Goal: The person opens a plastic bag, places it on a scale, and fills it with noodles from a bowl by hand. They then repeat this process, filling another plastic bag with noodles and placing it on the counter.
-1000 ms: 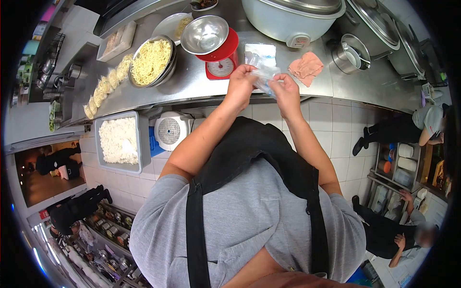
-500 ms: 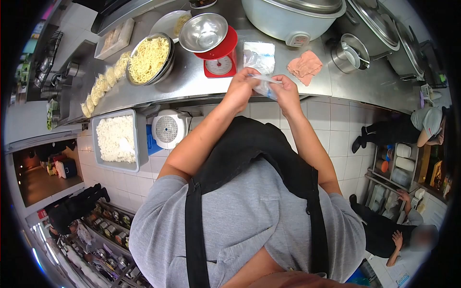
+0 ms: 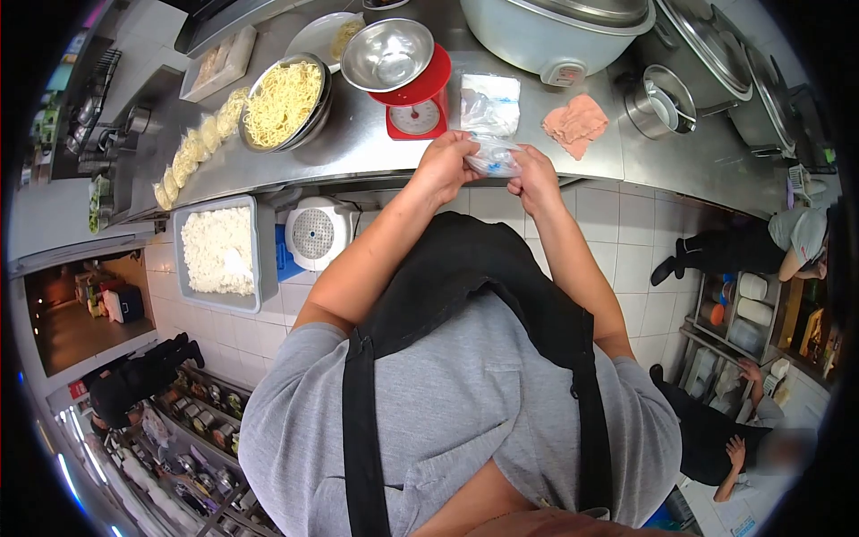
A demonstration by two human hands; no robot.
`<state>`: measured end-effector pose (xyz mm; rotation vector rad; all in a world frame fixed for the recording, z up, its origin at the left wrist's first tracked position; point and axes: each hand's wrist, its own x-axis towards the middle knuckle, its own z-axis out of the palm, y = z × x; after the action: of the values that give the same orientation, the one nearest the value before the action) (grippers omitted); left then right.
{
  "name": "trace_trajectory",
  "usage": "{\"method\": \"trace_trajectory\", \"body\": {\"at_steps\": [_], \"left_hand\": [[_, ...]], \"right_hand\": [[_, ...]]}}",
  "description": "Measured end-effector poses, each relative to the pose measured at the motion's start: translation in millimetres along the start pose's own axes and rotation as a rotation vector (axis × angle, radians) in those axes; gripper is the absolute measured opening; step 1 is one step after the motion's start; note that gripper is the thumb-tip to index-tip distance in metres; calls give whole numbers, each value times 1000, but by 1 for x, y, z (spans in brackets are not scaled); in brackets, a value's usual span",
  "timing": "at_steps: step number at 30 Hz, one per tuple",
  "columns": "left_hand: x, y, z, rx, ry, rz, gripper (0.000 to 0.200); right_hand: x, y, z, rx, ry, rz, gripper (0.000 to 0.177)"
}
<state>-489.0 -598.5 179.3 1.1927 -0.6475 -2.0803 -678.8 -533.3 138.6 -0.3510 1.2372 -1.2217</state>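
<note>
A clear plastic bag (image 3: 493, 158) is stretched between my hands over the counter's front edge. My left hand (image 3: 446, 162) pinches its left side, and my right hand (image 3: 536, 175) grips its right side. Just beyond them lies a stack of white plastic bags (image 3: 489, 100). To the left stands a red kitchen scale (image 3: 417, 118) with a steel bowl (image 3: 386, 55) on its pan. Further left, yellow noodles (image 3: 283, 104) fill a large bowl. A crumpled pink cloth (image 3: 575, 125) lies right of the bag stack.
Bagged noodle portions (image 3: 199, 146) line the counter's left side. A large rice cooker (image 3: 557, 36) and a steel pot (image 3: 659, 100) stand at the back right. Below the counter is a grey tub (image 3: 259, 295) of white rice. Other people (image 3: 727, 443) stand at right and lower left.
The plastic bag between my hands has been spread wider and shows more of its blue print. My fingers have shifted along it. The view has moved slightly.
</note>
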Motion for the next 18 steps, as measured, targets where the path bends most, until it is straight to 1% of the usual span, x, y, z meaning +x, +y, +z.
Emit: {"method": "trace_trajectory", "body": {"at_steps": [2,3,5,6,8,9,10,12,13,14,16,17,18], "left_hand": [[0,-2,-7,174,3,161,16],[1,-2,-12,170,13,159,16],[-4,5,-18,280,69,317,17],[-7,7,-23,276,85,317,17],[-13,15,-33,306,45,394,17],[-20,19,-36,333,29,383,20],[-31,25,-36,335,34,381,20],[-48,36,-39,253,-54,410,24],[-46,32,-50,282,-42,509,28],[-49,35,-61,281,-30,524,28],[-63,43,-92,549,-3,580,25],[-70,46,-104,644,-23,684,18],[-77,55,-120,778,-63,713,14]], "right_hand": [[-1,-4,0,-48,19,51,17],[-2,-1,2,-50,14,59,17],[-18,-6,20,-237,48,-370,22],[-29,-14,28,-239,36,-360,22],[-54,-36,51,-794,110,-1162,28],[-51,-33,54,-865,-47,-1240,28],[-51,-30,64,-862,-50,-1237,28],[-50,-26,91,-1167,-238,-1249,24],[-42,-14,96,-1221,-181,-1174,21],[-41,-16,108,-1216,-197,-1188,21],[-47,-20,135,-1460,-211,-1053,22],[-50,-20,151,-1472,-227,-1018,29],[-53,-18,169,-1466,-252,-1034,29]]}}
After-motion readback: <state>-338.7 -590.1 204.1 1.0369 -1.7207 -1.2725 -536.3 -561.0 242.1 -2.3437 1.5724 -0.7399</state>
